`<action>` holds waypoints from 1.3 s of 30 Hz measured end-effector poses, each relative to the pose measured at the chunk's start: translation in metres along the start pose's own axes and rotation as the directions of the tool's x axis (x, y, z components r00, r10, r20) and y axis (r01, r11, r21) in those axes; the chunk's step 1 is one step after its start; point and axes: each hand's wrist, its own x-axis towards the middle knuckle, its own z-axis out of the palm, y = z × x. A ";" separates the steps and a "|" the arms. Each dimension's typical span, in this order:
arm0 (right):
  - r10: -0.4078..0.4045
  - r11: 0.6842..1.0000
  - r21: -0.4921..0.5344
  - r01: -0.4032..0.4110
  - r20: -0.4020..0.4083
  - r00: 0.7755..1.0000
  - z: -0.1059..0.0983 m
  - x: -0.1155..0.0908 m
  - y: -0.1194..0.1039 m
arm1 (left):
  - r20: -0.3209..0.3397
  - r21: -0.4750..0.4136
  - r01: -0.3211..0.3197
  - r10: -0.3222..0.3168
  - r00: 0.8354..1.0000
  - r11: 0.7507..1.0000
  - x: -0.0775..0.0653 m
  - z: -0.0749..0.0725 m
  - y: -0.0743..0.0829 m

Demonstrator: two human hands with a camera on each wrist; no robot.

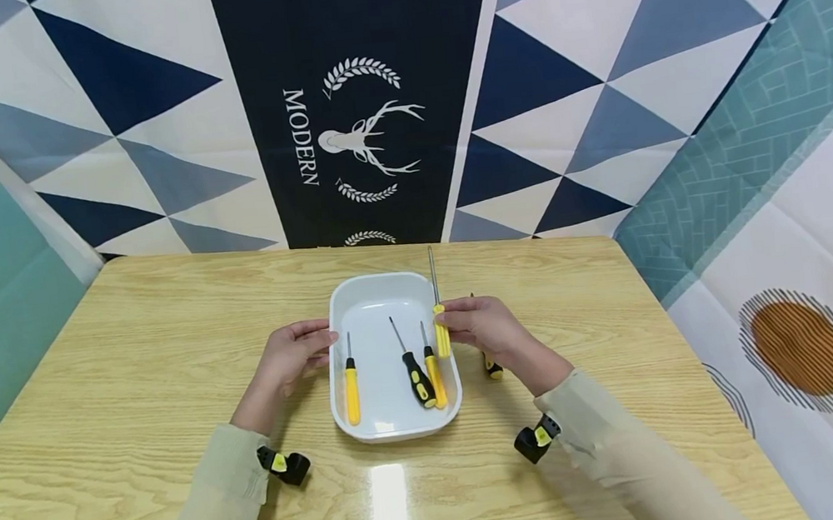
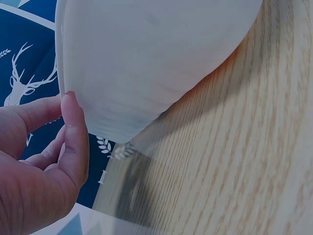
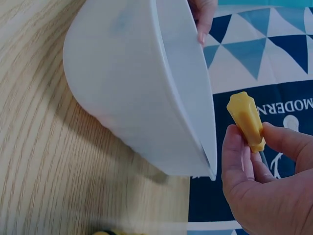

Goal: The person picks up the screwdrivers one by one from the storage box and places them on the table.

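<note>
A white rectangular tray (image 1: pixel 376 314) stands on the wooden table. My left hand (image 1: pixel 292 356) pinches its left rim; the left wrist view shows the fingertips on the edge of the tray (image 2: pixel 137 63). Over the right rim, my right hand (image 1: pixel 486 324) pinches a yellow-handled screwdriver (image 1: pixel 442 337), its shaft pointing away from me. The right wrist view shows that handle between thumb and fingers. Inside the tray lie a yellow screwdriver (image 1: pixel 353 396) on the left and, on the right, a black-and-yellow screwdriver (image 1: pixel 417 380) against another yellow one (image 1: pixel 437 382).
Another black-and-yellow screwdriver (image 1: pixel 493 367) lies on the table (image 1: pixel 135 387) right of the tray, partly hidden by my right hand. Behind the table's far edge hangs a patterned cloth (image 1: pixel 357 31). A black wrist camera (image 1: pixel 286 465) sits on each sleeve.
</note>
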 end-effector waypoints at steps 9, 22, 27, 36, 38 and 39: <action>0.003 1.000 -0.025 -0.003 -0.007 1.000 -0.013 0.000 0.005 | 0.013 -0.010 -0.013 0.013 1.000 1.000 0.000 -0.001 -0.001; -0.020 0.999 -0.028 0.020 -0.011 1.000 -0.030 0.000 0.014 | 0.013 -0.008 -0.017 0.017 1.000 1.000 0.000 -0.001 -0.002; -0.032 0.999 -0.025 0.032 -0.012 0.999 -0.037 -0.002 0.017 | 0.012 -0.006 -0.019 0.019 1.000 1.000 0.000 0.000 -0.001; -0.023 1.000 0.004 0.023 -0.004 1.000 -0.053 -0.005 0.026 | 0.014 -0.003 -0.021 0.021 1.000 1.000 0.000 0.000 -0.001; -0.021 1.000 0.005 0.021 -0.009 1.000 -0.055 -0.005 0.028 | 0.010 0.001 -0.015 0.015 1.000 1.000 0.000 0.000 0.000; -0.018 1.000 0.006 0.018 -0.013 1.000 -0.057 -0.005 0.029 | 0.007 0.001 -0.011 0.011 1.000 1.000 0.000 0.000 0.000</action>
